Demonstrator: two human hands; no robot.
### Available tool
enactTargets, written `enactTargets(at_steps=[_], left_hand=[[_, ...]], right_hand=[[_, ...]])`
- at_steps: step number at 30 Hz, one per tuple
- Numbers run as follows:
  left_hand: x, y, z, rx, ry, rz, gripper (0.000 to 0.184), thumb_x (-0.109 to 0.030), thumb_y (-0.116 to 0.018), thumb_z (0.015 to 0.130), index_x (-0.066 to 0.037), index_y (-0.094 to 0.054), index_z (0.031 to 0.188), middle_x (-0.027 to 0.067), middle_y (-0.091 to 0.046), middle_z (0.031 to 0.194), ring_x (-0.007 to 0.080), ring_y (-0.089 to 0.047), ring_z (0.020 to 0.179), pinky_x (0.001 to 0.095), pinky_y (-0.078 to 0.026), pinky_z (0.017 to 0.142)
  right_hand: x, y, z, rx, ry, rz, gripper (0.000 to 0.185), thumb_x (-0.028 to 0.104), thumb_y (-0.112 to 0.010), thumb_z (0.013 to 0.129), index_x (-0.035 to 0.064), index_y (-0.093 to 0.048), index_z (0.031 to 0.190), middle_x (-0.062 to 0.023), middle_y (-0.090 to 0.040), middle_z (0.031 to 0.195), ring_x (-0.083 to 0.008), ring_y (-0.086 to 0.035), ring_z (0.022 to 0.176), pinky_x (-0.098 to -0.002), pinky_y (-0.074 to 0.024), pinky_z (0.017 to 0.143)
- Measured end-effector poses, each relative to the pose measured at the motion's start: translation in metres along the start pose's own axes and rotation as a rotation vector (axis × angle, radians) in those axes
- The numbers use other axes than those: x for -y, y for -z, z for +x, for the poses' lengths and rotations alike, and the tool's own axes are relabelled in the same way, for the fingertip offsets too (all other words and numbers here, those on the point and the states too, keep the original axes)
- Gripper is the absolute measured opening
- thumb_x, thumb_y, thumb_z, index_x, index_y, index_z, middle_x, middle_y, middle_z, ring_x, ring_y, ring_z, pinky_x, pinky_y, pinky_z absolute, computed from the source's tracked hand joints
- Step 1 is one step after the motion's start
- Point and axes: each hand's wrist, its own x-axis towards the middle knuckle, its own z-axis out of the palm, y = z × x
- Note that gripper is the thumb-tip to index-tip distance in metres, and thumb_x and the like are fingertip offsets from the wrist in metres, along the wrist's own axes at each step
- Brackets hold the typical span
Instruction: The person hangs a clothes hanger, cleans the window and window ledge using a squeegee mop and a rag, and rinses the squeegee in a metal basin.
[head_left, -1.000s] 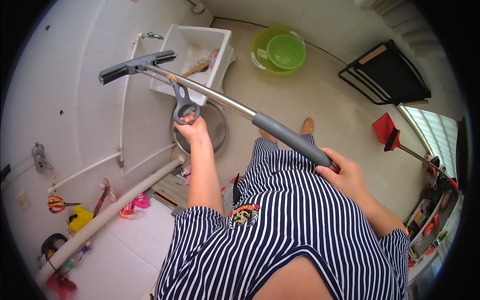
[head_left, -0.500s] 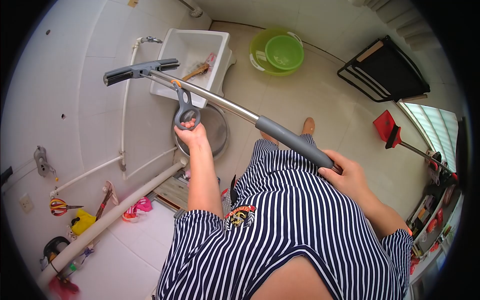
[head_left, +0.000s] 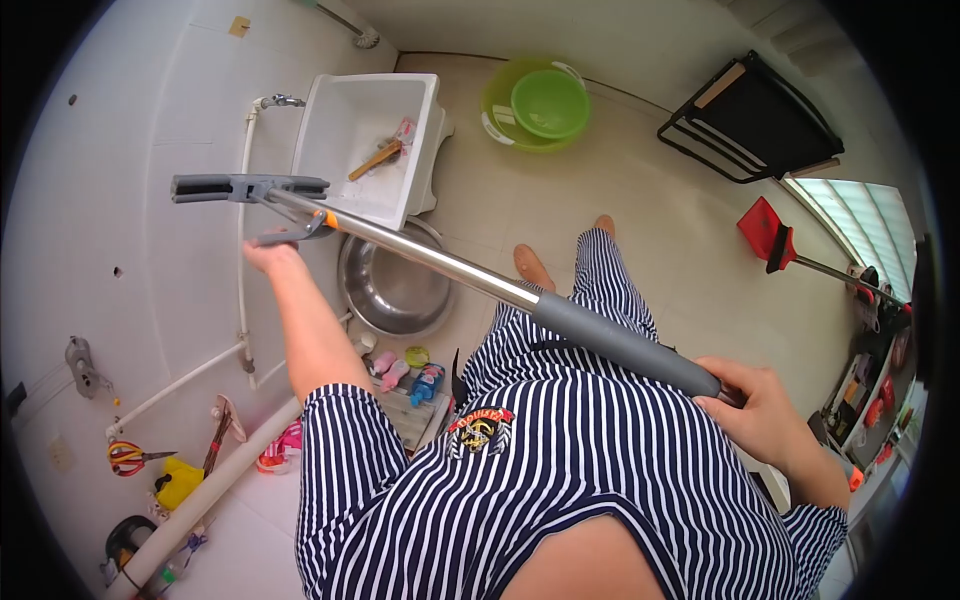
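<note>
A mop with a steel pole (head_left: 430, 255) and a thick grey grip (head_left: 625, 345) slants across the view in front of my body. Its grey head (head_left: 250, 188) is at the upper left, beside the white sink. My left hand (head_left: 270, 252) is closed around the grey pull lever (head_left: 305, 232), which joins the pole at an orange part. At the other end, my right hand (head_left: 755, 405) grips the end of the handle, thumb and fingers wrapped round it.
A white sink (head_left: 425, 150) holds a wooden-handled brush (head_left: 375, 160). Below it is a metal basin (head_left: 395, 285). Green tubs (head_left: 550, 104) stand by the far wall. To the right are a folded black chair (head_left: 760, 115) and a red dustpan (head_left: 765, 235). Scissors (head_left: 128, 458) hang left.
My left hand has moved left and pulled the lever outward, away from its earlier position. The mop head has shifted left and down; my right hand and the grip have moved right and down.
</note>
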Motion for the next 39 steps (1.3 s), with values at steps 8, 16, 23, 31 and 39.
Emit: enactTargets(at_steps=[8, 16, 23, 31, 39], left_hand=[[0.101, 0.017, -0.090, 0.407, 0.403, -0.203, 0.062, -0.054, -0.039, 0.099, -0.008, -0.041, 0.141, 0.0148, -0.049, 0.141, 0.0321, -0.043, 0.134, 0.0547, -0.030, 0.113], [0.160, -0.067, -0.241, 0.688, 0.933, -0.557, 0.027, -0.028, -0.057, 0.099, -0.007, -0.053, 0.084, 0.0006, -0.046, 0.072, 0.0141, -0.047, 0.069, 0.0377, -0.047, 0.093], [0.181, -0.167, -0.288, 0.896, 0.862, -0.486, 0.030, -0.036, -0.055, 0.101, -0.011, -0.054, 0.084, -0.0001, -0.047, 0.072, 0.0139, -0.048, 0.071, 0.0353, -0.045, 0.089], [0.213, -0.279, -0.366, 1.203, 1.005, -0.282, 0.033, -0.039, -0.052, 0.101, -0.012, -0.060, 0.085, 0.0034, -0.062, 0.085, 0.0212, -0.059, 0.100, 0.0499, -0.042, 0.110], [0.247, -0.377, -0.342, 1.095, 1.206, -0.476, 0.032, -0.026, -0.058, 0.099, -0.009, -0.055, 0.072, 0.0046, -0.059, 0.069, 0.0205, -0.061, 0.080, 0.0446, -0.050, 0.100]], right_hand=[[0.017, 0.031, 0.045, 0.113, -0.159, -0.126, 0.036, 0.028, -0.063, 0.092, 0.0118, -0.065, 0.124, -0.0152, -0.072, 0.093, -0.0205, -0.069, 0.083, -0.0322, -0.0529, 0.078], [0.028, 0.107, 0.113, 0.098, 0.006, -0.199, 0.035, 0.030, -0.061, 0.092, 0.0102, -0.068, 0.120, -0.0142, -0.072, 0.088, -0.0217, -0.067, 0.079, -0.0337, -0.0517, 0.074], [0.013, 0.193, 0.162, -0.189, 0.401, -0.457, 0.025, 0.024, -0.063, 0.091, 0.0081, -0.070, 0.109, -0.0098, -0.063, 0.071, -0.0224, -0.059, 0.061, -0.0333, -0.0467, 0.060], [-0.016, 0.310, 0.136, -1.372, 0.653, -0.883, 0.021, 0.005, -0.052, 0.098, -0.0042, -0.069, 0.106, -0.0121, -0.067, 0.084, -0.0198, -0.061, 0.069, -0.0309, -0.0500, 0.066], [0.112, 0.329, 0.055, -2.005, 0.396, -1.471, 0.033, 0.016, -0.043, 0.101, 0.0079, -0.074, 0.097, -0.0082, -0.071, 0.091, -0.0274, -0.060, 0.073, -0.0406, -0.0463, 0.071]])
